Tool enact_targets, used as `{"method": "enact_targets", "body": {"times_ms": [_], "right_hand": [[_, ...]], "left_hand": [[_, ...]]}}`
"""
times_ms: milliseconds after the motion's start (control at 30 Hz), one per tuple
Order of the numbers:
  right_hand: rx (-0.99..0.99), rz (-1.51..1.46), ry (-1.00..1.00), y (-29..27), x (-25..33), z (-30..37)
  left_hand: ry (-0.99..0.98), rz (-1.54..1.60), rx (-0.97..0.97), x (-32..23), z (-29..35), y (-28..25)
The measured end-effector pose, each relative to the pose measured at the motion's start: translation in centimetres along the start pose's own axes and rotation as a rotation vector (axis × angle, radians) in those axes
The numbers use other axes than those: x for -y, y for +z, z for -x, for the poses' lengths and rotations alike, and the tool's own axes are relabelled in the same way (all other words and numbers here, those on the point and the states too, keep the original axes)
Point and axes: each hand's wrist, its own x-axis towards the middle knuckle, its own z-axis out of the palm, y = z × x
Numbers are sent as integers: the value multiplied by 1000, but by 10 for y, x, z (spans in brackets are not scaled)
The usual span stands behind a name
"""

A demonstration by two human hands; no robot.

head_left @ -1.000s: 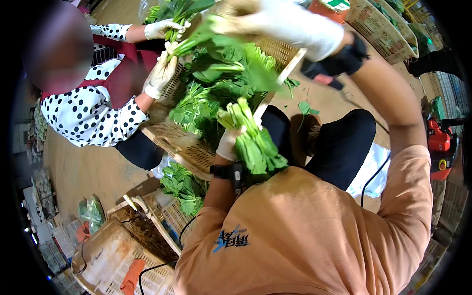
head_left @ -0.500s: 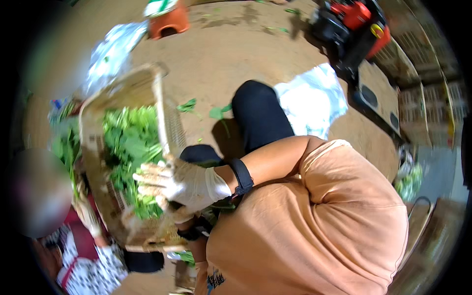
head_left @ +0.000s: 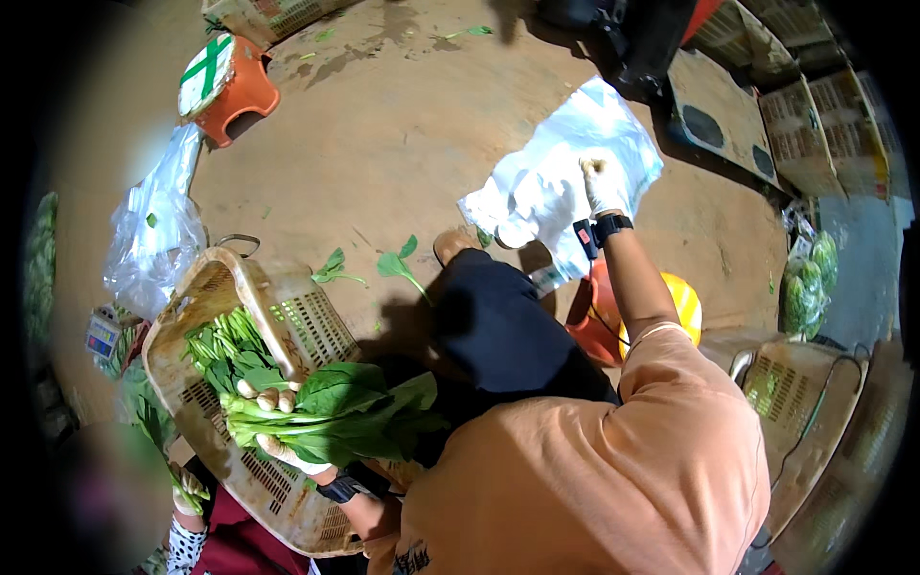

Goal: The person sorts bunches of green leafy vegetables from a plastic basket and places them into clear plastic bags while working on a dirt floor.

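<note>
My left hand (head_left: 278, 431), in a pale glove, is closed around the stems of a bunch of leafy greens (head_left: 350, 402). Stems point left and the broad leaves spread right, toward my body. Beneath the bunch stands a beige plastic crate (head_left: 287, 331) with more greens (head_left: 225, 350) inside. My right arm reaches out ahead, and the gloved right hand (head_left: 602, 184) has its fingers closed on a white plastic bag (head_left: 551, 158). The bag hangs spread out, partly over a red stool-like object (head_left: 594, 321).
Loose leaves (head_left: 402, 266) lie on the brown floor by my foot. An orange stool (head_left: 240, 96) and a clear plastic bag (head_left: 158, 225) are at far left. A co-worker's gloved hand (head_left: 189, 494) holds greens beside the crate. A platform scale (head_left: 724, 115) and stacked crates (head_left: 800, 134) stand right.
My right hand has swung from over the crate, rightward to the white bag, and now grips it. My left hand has come into clear view holding a bunch of greens. The view has shifted.
</note>
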Motion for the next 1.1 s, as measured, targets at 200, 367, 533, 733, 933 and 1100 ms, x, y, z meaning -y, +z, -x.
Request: {"method": "enact_targets", "body": {"times_ms": [200, 367, 533, 733, 933, 1100], "right_hand": [[307, 553, 152, 65, -80, 0], [401, 640, 30, 49, -28, 4], [409, 776, -143, 1, 1, 0], [402, 645, -325, -26, 27, -6], [313, 511, -180, -39, 34, -3], [236, 284, -194, -44, 19, -5]], "left_hand": [[-55, -175, -91, 20, -21, -10], [-3, -144, -233, 20, -21, -1], [1, -47, -163, 32, -35, 4], [100, -48, -54, -4, -68, 26], [275, -14, 43, -62, -120, 55], [311, -24, 28, -52, -104, 60]]}}
